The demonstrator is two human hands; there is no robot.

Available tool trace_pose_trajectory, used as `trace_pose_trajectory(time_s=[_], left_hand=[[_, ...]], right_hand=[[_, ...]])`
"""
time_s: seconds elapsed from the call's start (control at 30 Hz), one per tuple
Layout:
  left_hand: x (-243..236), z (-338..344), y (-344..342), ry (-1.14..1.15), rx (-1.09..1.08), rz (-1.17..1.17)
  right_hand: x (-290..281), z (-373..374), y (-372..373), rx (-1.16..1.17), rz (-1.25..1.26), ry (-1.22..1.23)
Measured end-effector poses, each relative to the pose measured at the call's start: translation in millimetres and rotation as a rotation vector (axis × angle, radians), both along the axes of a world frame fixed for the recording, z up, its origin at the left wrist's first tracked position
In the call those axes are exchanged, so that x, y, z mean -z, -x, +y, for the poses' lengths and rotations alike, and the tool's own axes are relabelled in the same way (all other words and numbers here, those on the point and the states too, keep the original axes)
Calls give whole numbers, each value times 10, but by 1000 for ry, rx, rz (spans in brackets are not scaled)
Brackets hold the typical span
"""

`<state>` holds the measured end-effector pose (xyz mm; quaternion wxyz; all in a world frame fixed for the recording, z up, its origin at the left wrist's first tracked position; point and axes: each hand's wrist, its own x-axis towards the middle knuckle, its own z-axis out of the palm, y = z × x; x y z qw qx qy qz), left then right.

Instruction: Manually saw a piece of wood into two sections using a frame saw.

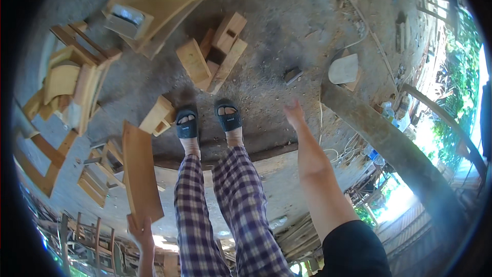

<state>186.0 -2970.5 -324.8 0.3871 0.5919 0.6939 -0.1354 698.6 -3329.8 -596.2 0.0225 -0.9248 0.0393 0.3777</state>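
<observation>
My left hand point(140, 232) grips the lower end of a long, flat wooden board point(139, 174), which reaches up beside my left leg. Its thumb and fingers close round the board's edge. Out to the right, over the concrete floor, my right hand point(294, 114) is held away from my body with nothing in it, its fingers stretched out. A small dark block point(293, 75) lies on the floor just beyond it. Near my sandalled feet a small wooden block assembly point(157, 116) stands close to the top of the board.
Several wooden blocks point(225, 66) lie ahead of my feet. Large wooden panels point(154, 5) rest at the far left, with wooden frames point(77, 87) nearer. A thick post point(379, 133) rises on the right, beside a pale rounded piece point(343, 68) and loose cord point(338, 155).
</observation>
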Motion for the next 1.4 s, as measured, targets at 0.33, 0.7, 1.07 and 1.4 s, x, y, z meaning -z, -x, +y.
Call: trace_pose_trajectory(time_s=[0.33,0.7,1.07,1.4], left_hand=[[222,-444,-320,284,161,208],[-217,-781,-197,111,140,132],[-1111,-2048,311,103,-427,130],[-1942,-3859,1075,424,-1111,263]], right_hand=[[1230,135,-770,497,126,-218],[-595,313,828,-225,49,-13],[-2497,873,269,-613,125,-172],[-2953,1310,-377,-695,297,101]])
